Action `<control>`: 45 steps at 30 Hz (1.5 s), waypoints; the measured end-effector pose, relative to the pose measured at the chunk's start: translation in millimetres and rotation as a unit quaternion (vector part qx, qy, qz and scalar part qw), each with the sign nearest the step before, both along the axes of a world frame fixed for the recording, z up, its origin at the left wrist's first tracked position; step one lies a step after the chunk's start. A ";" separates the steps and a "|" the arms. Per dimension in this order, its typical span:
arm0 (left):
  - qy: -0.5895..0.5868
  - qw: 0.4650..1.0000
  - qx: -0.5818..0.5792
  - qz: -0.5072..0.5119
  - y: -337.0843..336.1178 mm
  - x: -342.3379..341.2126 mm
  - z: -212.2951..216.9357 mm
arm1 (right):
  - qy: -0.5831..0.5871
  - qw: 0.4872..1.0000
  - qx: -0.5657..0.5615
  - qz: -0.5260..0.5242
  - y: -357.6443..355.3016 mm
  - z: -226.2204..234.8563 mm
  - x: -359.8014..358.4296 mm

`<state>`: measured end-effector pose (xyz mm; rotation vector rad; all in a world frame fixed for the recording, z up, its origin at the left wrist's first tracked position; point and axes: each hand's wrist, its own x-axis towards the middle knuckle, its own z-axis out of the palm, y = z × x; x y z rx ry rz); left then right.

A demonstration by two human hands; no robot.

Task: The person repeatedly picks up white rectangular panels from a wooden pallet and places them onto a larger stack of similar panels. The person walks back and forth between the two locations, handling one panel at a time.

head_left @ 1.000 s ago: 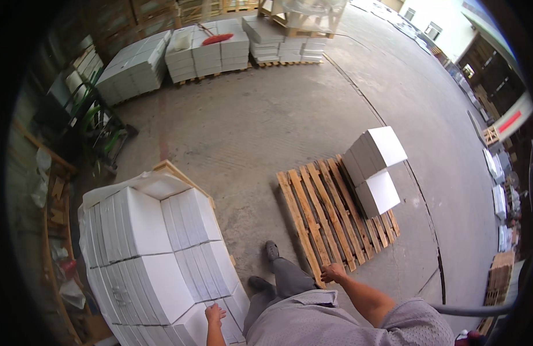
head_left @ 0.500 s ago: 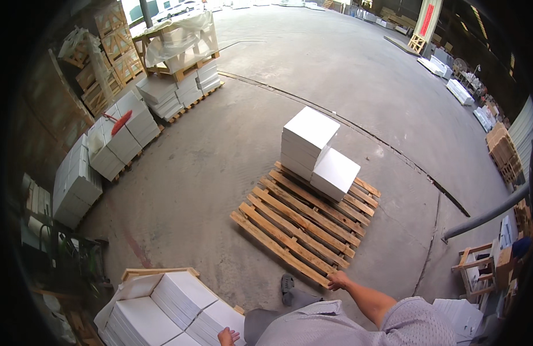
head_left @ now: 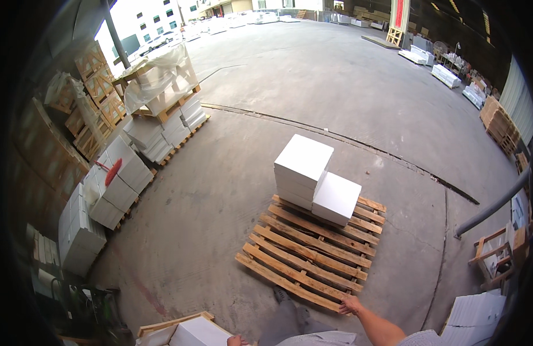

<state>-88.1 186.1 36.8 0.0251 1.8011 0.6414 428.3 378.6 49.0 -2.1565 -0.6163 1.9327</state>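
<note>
My right hand [head_left: 350, 304] is at the near right corner of a wooden pallet [head_left: 304, 254], fingers stretched out and holding nothing. Whether it touches the wood I cannot tell. White square-topped stacks [head_left: 304, 154] stand on the far side of the pallet, a taller one on the left and a lower block [head_left: 337, 199] on the right. My left hand [head_left: 236, 341] shows only in part at the lower edge, beside a stack of white slabs [head_left: 200, 333]. Its visible fingers look apart, with nothing in them.
Along the left side stand more white stacks [head_left: 117, 187] on pallets, one with a red object [head_left: 113, 172] on top. A plastic-wrapped crate [head_left: 162, 81] sits further back. On the right are a slanting grey pipe [head_left: 491, 205], a wooden frame [head_left: 490, 251] and white slabs [head_left: 474, 314].
The view has tilted up, so the pallet and stacks sit lower in the picture. My left hand has slipped partly out of view. My right hand stays by the pallet's near corner.
</note>
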 end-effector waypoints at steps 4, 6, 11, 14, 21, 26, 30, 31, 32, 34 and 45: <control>-0.010 0.999 0.021 -0.022 84.9 -32.2 -29.5 | -0.008 0.999 -0.033 -0.010 -3.4 9.0 -4.1; -0.022 0.999 -0.005 -0.034 129.0 -26.9 -13.6 | -0.009 0.999 -0.038 -0.029 -4.2 19.2 2.5; -0.001 0.995 0.042 -0.090 222.6 -22.3 -1.2 | -0.006 0.993 -0.022 -0.119 5.6 17.5 21.8; 0.004 0.992 0.048 -0.119 261.4 -15.6 -2.6 | 0.000 0.989 -0.019 -0.146 10.7 19.9 34.4; -0.031 0.981 0.016 -0.192 316.9 26.8 -9.7 | -0.046 0.982 -0.050 -0.174 15.9 20.2 87.2; -0.058 0.990 -0.024 -0.124 356.8 78.9 -4.0 | -0.073 0.982 -0.079 -0.156 66.6 5.3 143.5; -0.052 0.993 -0.045 -0.093 393.8 141.4 -30.7 | -0.131 0.985 -0.087 -0.068 150.8 -44.2 217.1; -0.059 0.992 -0.059 -0.091 401.3 158.4 -45.2 | -0.147 0.986 -0.057 -0.050 186.2 -47.5 227.8; -0.066 0.991 -0.073 -0.087 408.5 176.6 -61.3 | -0.162 0.986 -0.027 -0.029 230.6 -51.4 236.5; -0.091 0.986 -0.091 -0.102 430.8 230.8 -95.1 | -0.232 0.971 0.031 0.053 300.4 -89.6 271.4; -0.197 0.977 -0.005 -0.084 713.3 518.5 -326.4 | -0.281 0.890 0.261 0.244 718.9 -287.2 291.5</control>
